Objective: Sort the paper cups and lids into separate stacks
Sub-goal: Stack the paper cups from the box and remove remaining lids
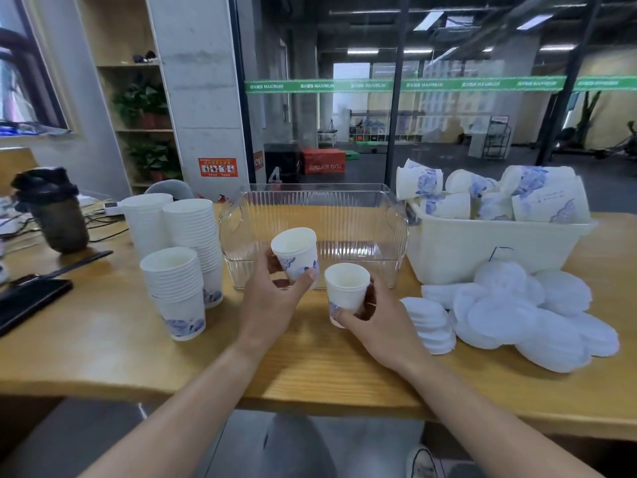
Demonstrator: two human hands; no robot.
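Note:
My left hand (275, 298) grips a white paper cup with a blue pattern (295, 251), held slightly tilted in front of the clear bin. My right hand (375, 322) holds a second white cup (345, 286) upright just above the table. Three stacks of cups stand at the left: a short front one (175, 288) and two taller ones (196, 236) (146, 222). A white tub (482, 250) at the right is full of loose cups (489, 194). White lids lie in front of it, a neat stack (431, 322) and a loose heap (537, 312).
A clear ribbed plastic bin (396, 236) stands at the middle back of the wooden table (103, 357). A dark shaker bottle (55, 212), cables and a black flat object (27, 301) lie at the far left. A glass wall rises behind the table.

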